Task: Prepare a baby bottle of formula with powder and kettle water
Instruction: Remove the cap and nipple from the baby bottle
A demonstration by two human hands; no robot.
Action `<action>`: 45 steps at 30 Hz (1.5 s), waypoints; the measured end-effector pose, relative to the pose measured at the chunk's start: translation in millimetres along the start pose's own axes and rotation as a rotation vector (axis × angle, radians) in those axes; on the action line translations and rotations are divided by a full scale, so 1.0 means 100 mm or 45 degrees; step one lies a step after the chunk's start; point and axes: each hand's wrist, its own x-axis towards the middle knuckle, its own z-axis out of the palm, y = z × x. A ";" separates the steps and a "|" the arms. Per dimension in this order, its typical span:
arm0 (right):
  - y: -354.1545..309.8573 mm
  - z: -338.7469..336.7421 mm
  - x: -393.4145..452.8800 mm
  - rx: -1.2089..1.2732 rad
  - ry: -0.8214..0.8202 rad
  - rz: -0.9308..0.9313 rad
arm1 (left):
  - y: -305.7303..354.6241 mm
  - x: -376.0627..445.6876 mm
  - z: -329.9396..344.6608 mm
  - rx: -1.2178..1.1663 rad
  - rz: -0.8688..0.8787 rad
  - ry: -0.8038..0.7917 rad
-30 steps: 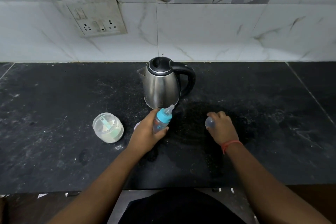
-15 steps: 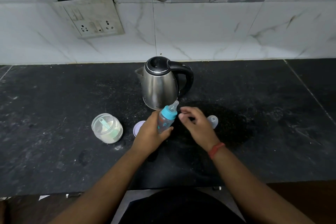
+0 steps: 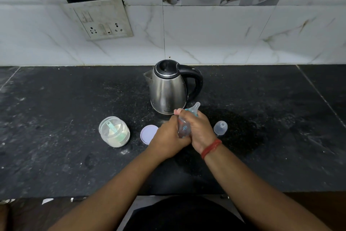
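Right hand [image 3: 199,129] moved onto bottle [image 3: 184,129] | left hand [image 3: 166,137] also grips it | between hands

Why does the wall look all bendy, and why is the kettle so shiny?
Head view: the wide-angle lens curves the white tiled wall and the black stone counter's edges; the steel kettle reflects soft streaks of light; both hands' edges blur slightly.

— How many things have I got on this counter?

— One steel kettle with a black handle [image 3: 168,88], one clear baby bottle with a teal collar [image 3: 184,127], one clear plastic powder jar [image 3: 114,131], one round lilac lid [image 3: 148,134], one clear dome cap [image 3: 220,127].

— And hands?

— My two, left hand [image 3: 166,140] and right hand [image 3: 201,130].
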 end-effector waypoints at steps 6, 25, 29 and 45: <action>-0.25 -0.16 0.06 0.002 -0.701 -0.108 | 0.20 0.00 -0.32 -0.822 -0.071 -0.565; -0.37 -0.23 0.01 -0.310 -0.381 -0.289 | 0.15 0.00 -0.36 -0.782 -0.045 -0.375; -0.38 -0.27 -0.02 -0.138 -0.504 -0.210 | 0.12 -0.03 -0.37 -0.713 -0.048 -0.370; -0.37 -0.34 0.07 -0.403 -0.132 -0.552 | -0.12 -0.05 -0.30 -0.459 -0.057 -0.145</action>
